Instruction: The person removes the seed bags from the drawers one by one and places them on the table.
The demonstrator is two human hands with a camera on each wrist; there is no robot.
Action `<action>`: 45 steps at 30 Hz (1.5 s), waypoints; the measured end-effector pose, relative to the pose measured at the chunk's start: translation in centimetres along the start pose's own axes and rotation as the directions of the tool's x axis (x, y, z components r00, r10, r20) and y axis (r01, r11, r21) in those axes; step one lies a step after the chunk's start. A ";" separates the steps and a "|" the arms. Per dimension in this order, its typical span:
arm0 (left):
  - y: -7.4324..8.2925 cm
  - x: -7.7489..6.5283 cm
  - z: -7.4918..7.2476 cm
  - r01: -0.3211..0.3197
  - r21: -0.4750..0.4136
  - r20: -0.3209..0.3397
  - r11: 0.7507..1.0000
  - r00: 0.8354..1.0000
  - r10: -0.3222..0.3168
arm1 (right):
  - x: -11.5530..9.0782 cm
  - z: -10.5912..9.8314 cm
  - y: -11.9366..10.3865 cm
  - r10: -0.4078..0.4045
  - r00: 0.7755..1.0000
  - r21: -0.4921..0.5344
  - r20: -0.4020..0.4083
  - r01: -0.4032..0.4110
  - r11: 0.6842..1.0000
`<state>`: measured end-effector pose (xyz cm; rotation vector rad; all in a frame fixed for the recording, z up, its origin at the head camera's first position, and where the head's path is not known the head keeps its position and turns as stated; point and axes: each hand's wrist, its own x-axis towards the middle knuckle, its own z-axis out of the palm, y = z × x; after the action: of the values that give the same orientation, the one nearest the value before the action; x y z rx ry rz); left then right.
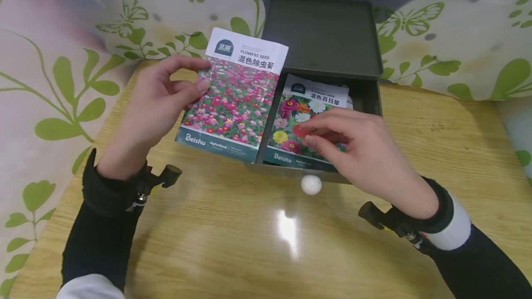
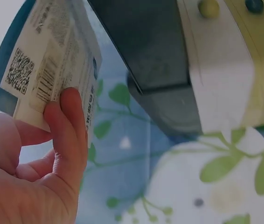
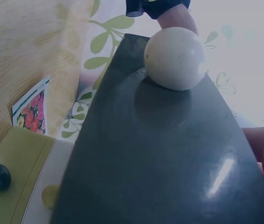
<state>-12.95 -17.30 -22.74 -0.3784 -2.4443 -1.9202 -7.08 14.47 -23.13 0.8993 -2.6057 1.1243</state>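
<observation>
My left hand point(image 1: 162, 96) pinches the left edge of a flower seed packet point(image 1: 237, 110) printed with pink blooms, tilted beside a pulled-out dark grey drawer point(image 1: 365, 93). The left wrist view shows that packet's back point(image 2: 43, 65), with a QR code and barcode, and my left fingers on it. Inside the drawer lies another seed packet point(image 1: 291, 114) with mixed-colour flowers. My right hand point(image 1: 365, 151) is over this packet with loosely bent fingers, partly covering it; contact is unclear. A white round knob point(image 1: 311, 184) sits on the drawer's front.
The drawer's dark cabinet top point(image 1: 324, 36) stands at the back, against a leaf-patterned covering point(image 1: 66, 86). White point(image 2: 220, 70) and yellow-green point(image 2: 262, 60) drawers with small knobs appear in the left wrist view. A flower-printed packet point(image 3: 31, 112) is by the wooden table point(image 3: 24, 46).
</observation>
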 end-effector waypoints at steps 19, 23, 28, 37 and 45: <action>-6.4 3.1 -4.4 0.158 0.042 -0.183 0.987 0.972 -0.148 | -2.6 0.2 0.0 -0.009 0.996 -0.004 -0.094 0.009 1.000; -8.0 3.6 -4.8 0.222 0.138 -0.171 0.965 0.965 -0.198 | -2.7 0.2 0.0 0.006 0.995 0.004 -0.095 -0.006 1.000; -10.1 4.2 -5.4 0.273 0.185 -0.150 0.944 0.957 -0.248 | -2.8 0.2 0.0 0.008 0.995 0.005 -0.096 -0.008 1.000; -13.5 4.8 -6.0 0.332 0.221 -0.162 0.917 0.940 -0.301 | -2.8 0.2 0.0 0.013 0.995 0.007 -0.097 -0.012 1.000; -14.7 5.3 -5.4 0.365 0.233 -0.143 0.901 0.930 -0.340 | -2.9 0.2 0.1 0.012 0.996 0.002 -0.089 -0.012 1.000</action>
<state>-21.69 -24.71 -34.62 0.1774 -2.7976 -1.6361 -4.81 15.67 -24.41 0.8153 -2.5430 1.1422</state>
